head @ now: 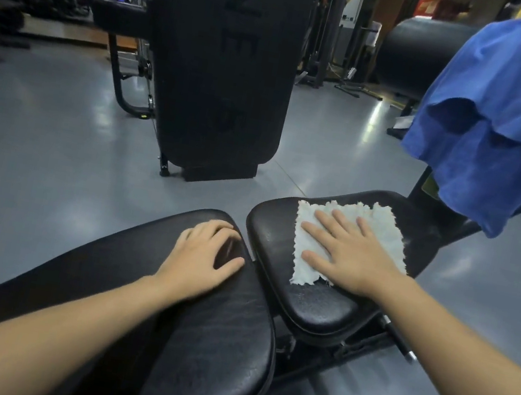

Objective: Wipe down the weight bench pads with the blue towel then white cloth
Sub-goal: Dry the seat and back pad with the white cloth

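The right hand (352,253), its grip flat with fingers spread, presses the ragged-edged white cloth (382,231) onto the small black vinyl seat pad (319,308) of the bench. The pad's unwiped near end lies toward six o'clock, along its long axis. The left hand (203,257) rests, holding nothing (fingers loosely curled), on the long black back pad (219,346). The blue terry towel (509,119) hangs at one o'clock.

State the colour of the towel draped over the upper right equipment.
Blue towel, seen in the head view.
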`<act>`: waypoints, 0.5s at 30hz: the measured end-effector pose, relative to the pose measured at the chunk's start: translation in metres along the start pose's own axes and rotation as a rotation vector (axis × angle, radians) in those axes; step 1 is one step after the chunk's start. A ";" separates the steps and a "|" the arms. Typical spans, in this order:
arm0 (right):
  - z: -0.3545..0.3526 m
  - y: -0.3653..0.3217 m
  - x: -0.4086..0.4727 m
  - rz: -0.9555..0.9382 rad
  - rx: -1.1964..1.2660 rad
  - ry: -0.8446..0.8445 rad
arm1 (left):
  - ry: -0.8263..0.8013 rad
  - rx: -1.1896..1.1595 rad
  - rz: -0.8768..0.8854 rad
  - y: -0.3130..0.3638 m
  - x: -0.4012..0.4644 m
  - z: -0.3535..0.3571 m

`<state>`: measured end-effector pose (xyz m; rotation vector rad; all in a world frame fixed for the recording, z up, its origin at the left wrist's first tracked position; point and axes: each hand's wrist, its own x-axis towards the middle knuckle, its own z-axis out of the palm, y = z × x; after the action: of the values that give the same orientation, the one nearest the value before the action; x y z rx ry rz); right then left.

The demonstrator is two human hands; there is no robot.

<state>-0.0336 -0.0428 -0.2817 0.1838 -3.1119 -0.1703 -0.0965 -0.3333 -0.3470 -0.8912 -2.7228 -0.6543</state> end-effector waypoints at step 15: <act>-0.005 0.009 0.080 0.049 -0.079 -0.080 | -0.089 0.037 -0.107 -0.007 -0.001 0.012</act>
<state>-0.1141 -0.0441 -0.2748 0.1017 -3.1785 -0.3067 -0.1003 -0.3337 -0.3602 -0.7890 -2.8682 -0.5952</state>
